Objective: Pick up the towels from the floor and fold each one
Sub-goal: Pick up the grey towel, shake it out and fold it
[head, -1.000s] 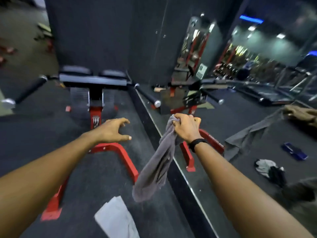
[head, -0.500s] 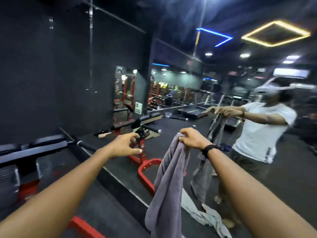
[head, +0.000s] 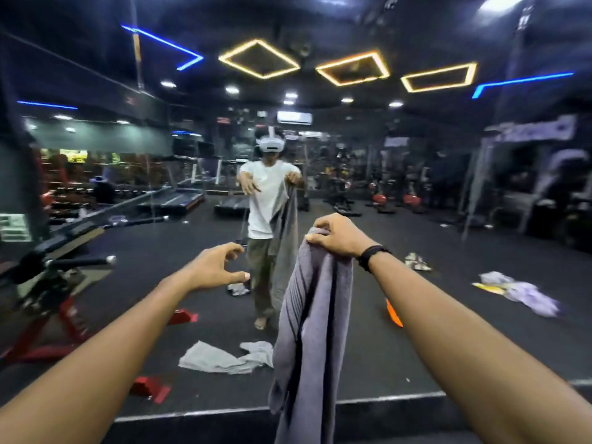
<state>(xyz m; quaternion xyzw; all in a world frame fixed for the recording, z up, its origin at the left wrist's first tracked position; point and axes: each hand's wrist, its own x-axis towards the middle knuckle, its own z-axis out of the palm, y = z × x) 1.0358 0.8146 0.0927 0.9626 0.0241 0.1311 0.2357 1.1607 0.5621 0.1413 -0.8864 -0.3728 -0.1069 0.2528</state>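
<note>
1. Head view, lower centre of the frame: the grey towel (head: 307, 331) hangs bunched from the right hand (head: 336, 237), which pinches its top edge with curled fingers. Its long axis runs straight down, out of the bottom of the frame.
2. Left of that, at mid-frame, the left hand (head: 214, 267) holds nothing; thumb and fingers are spread in a loose claw, pointing toward the towel's top.
3. The gap that matters lies sideways: the free upper edge is just right of the left hand, near the same height, so a short reach rightward would likely take a second corner for spreading.
4. Farther off, in the mirror, a pale towel (head: 224, 360) lies crumpled on the floor (head: 448, 315) at lower centre.
5. More cloths (head: 525, 291) lie at the right of the frame, unfolded.
</note>
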